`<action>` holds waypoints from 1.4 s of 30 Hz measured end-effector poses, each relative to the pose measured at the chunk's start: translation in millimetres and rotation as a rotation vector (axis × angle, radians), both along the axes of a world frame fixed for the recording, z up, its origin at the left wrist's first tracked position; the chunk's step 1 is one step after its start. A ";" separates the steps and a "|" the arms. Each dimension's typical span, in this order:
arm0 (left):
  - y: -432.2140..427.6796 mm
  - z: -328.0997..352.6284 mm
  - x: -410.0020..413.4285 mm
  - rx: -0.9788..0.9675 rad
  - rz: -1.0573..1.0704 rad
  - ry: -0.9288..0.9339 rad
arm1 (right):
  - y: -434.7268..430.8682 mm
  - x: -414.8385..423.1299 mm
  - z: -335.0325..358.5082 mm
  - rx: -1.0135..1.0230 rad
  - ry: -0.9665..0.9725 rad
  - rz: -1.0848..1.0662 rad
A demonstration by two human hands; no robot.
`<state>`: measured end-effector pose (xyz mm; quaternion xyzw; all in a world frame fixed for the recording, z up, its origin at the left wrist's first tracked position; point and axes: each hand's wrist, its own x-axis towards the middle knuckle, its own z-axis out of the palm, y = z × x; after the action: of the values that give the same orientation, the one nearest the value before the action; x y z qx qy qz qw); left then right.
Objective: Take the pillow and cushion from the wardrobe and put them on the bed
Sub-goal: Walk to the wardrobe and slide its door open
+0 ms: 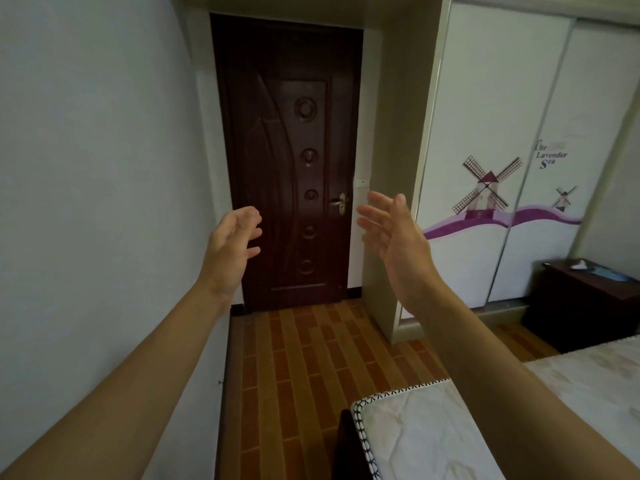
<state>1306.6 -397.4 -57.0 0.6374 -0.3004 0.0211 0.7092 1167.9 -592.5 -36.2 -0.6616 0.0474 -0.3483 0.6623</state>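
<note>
Dark-brown panelled door [287, 150], one, closed, with one metal lever handle [338, 202] near its right edge, stands at the far end of an orange-brown plank-patterned floor [311, 358]. Two bare hands are raised before it, well apart. The left hand [232, 244] has spread, loosely curved fingers and grasps nothing; the right hand [391, 233] has its palm turned inward and its fingers nearly straight, likewise released. One white wardrobe [485, 98] fills the right side; its two sliding panels are both closed and carry two decals, a large windmill [486, 188] and a small windmill [564, 199], above a purple band. Pillow and cushion cannot be seen; the closed panels hide the interior. One bed [415, 438] shows a mattress corner with black-and-white stitched edging at lower right, crossed by the right forearm. One dark nightstand [581, 306] stands between bed and wardrobe. Open floor runs from the bed's corner to the door, bounded on the left by one plain wall [86, 168]; a narrower strip separates the bed's far edge from the wardrobe base.
</note>
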 end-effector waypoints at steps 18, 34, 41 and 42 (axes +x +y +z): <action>-187.1 20.4 303.7 -0.023 -0.029 -0.035 | -193.7 302.7 11.8 -0.003 -0.017 -0.019; -336.6 10.8 561.0 -0.084 -0.320 0.004 | -296.2 513.5 13.2 -0.041 0.023 -0.288; -452.4 2.2 611.5 -0.064 -0.474 0.014 | -384.6 552.2 5.3 -0.019 -0.011 -0.471; -472.1 0.5 618.7 -0.062 -0.493 0.015 | -400.7 556.7 1.5 -0.011 -0.010 -0.494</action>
<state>1925.3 -869.5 -56.4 0.5229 -0.4408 -0.1480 0.7144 1724.6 -993.2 -34.7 -0.6318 0.2025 -0.5035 0.5535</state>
